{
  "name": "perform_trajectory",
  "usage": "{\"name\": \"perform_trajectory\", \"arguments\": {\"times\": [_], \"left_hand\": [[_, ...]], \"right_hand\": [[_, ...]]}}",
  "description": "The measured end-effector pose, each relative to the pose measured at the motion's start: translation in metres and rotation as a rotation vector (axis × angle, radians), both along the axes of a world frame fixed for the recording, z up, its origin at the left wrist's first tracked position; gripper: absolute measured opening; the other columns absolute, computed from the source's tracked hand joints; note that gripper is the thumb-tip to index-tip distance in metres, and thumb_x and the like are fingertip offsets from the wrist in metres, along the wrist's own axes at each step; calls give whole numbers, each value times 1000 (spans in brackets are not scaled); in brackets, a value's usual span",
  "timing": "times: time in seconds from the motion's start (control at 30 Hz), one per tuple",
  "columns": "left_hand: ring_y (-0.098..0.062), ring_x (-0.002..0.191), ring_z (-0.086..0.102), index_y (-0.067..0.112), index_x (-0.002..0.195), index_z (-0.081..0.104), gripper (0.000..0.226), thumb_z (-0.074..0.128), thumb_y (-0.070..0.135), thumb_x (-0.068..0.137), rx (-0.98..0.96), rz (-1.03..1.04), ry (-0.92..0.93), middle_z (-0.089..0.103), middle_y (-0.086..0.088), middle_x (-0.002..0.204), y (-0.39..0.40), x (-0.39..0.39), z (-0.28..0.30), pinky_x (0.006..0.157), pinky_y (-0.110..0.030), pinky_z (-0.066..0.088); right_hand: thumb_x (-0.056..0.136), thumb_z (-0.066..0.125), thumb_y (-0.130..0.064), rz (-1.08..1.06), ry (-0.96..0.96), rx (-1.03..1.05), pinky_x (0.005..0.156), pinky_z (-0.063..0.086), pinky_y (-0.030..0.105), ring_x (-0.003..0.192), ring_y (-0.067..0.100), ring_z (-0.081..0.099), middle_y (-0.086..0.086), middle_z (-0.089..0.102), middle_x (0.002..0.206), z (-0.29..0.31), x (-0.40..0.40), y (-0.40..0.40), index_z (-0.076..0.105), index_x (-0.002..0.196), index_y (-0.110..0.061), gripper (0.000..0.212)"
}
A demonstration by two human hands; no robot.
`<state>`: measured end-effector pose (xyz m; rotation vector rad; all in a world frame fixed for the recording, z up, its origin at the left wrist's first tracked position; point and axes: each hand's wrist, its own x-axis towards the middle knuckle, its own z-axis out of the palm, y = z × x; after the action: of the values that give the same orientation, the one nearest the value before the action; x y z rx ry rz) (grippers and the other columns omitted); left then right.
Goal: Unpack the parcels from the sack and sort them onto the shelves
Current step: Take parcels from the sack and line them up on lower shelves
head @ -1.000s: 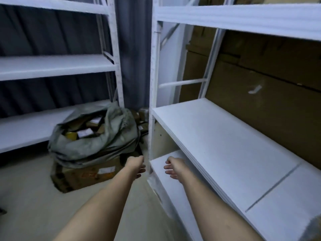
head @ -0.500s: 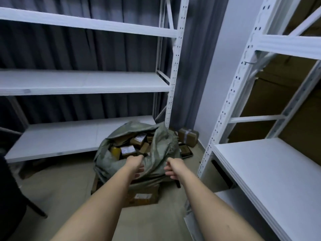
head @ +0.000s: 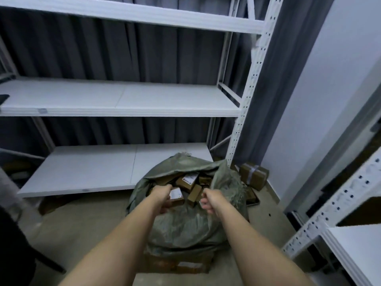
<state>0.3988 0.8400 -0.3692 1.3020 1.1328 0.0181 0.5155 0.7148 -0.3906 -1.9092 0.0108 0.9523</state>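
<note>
A grey-green sack (head: 185,228) stands open on the floor, with several brown cardboard parcels (head: 188,179) showing in its mouth. My left hand (head: 162,196) reaches into the opening and rests against a small parcel with a white label (head: 176,196); whether its fingers grip the parcel is hidden. My right hand (head: 210,200) hovers at the right side of the sack's mouth, fingers loosely curled with nothing in them. White shelves (head: 92,168) run behind the sack, and a second white shelf unit (head: 358,250) stands at the right.
The sack sits on a flat cardboard box (head: 185,265). A taped brown box (head: 254,175) lies on the floor by the wall, beside the rack's upright post (head: 243,112). A dark object (head: 14,234) fills the lower left corner. The middle shelf (head: 123,100) holds nothing.
The view swung left from the right-hand shelves to the sack. Both hands went forward and now reach the sack's mouth; the left hand has come up against the labelled parcel.
</note>
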Motion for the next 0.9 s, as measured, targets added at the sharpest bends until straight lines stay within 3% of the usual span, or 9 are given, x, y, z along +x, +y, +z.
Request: {"name": "perform_trajectory", "arguments": {"times": [0.2, 0.4, 0.53, 0.7, 0.73, 0.77, 0.8, 0.83, 0.9], "left_hand": [[-16, 63, 47, 8, 134, 49, 44, 43, 31, 98, -18, -13, 21, 50, -9, 106, 62, 68, -23, 70, -28, 37], [-18, 79, 49, 14, 121, 51, 35, 49, 37, 96, -70, 0, 9, 54, -8, 110, 113, 116, -46, 61, -26, 38], [-25, 95, 49, 16, 111, 49, 22, 50, 33, 97, -76, -6, 32, 51, -6, 107, 149, 143, -68, 76, -28, 41], [-17, 68, 55, 16, 83, 61, 24, 48, 29, 99, -130, -30, 88, 62, -3, 81, 197, 174, -124, 55, -23, 42], [-20, 72, 56, 13, 88, 65, 24, 50, 27, 98, -132, -39, 107, 64, -6, 88, 205, 180, -141, 62, -26, 44], [-23, 81, 58, 9, 99, 67, 23, 51, 25, 98, -126, -38, 121, 65, -9, 99, 213, 186, -158, 72, -28, 46], [-27, 92, 59, 7, 110, 66, 24, 52, 23, 97, -126, -37, 137, 64, -12, 110, 217, 190, -175, 82, -30, 47], [-30, 102, 58, 7, 119, 63, 27, 51, 19, 97, -125, -47, 154, 62, -14, 119, 222, 196, -192, 91, -31, 45], [-33, 116, 52, 9, 130, 55, 32, 46, 15, 99, -131, -83, 177, 55, -16, 131, 225, 207, -226, 96, -29, 40]], "right_hand": [[97, 39, -21, -17, 60, -24, 32, 21, 17, 27, 9, 31, -1, 40, 54, -22, 68, 65, 43, 70, -17, 28], [98, 40, -26, -28, 97, -78, 29, 25, 17, 25, 7, 36, -1, 44, 57, -45, 116, 115, 47, 75, -16, 26], [99, 42, -30, -67, 107, -127, 58, 38, 26, 58, 15, 51, 4, 60, 82, -67, 136, 145, 54, 95, -10, 23], [99, 43, -21, -133, 132, -117, 51, 29, 22, 61, 18, 45, 26, 57, 128, -118, 158, 182, 52, 127, -1, 36], [98, 44, -19, -136, 137, -128, 50, 29, 22, 63, 19, 49, 26, 55, 128, -133, 163, 190, 51, 127, 0, 35], [98, 45, -19, -142, 144, -150, 50, 31, 22, 69, 12, 30, 24, 59, 121, -147, 166, 197, 53, 125, -2, 32], [97, 46, -20, -138, 146, -186, 52, 33, 23, 98, 31, 57, 19, 64, 108, -159, 168, 202, 57, 118, -6, 27], [97, 47, -21, -138, 153, -211, 54, 35, 24, 69, 20, 57, 13, 64, 92, -176, 172, 210, 59, 106, -9, 20], [96, 45, -22, -148, 162, -243, 57, 38, 25, 66, 19, 52, 6, 56, 76, -211, 179, 223, 56, 83, -11, 20]]}}
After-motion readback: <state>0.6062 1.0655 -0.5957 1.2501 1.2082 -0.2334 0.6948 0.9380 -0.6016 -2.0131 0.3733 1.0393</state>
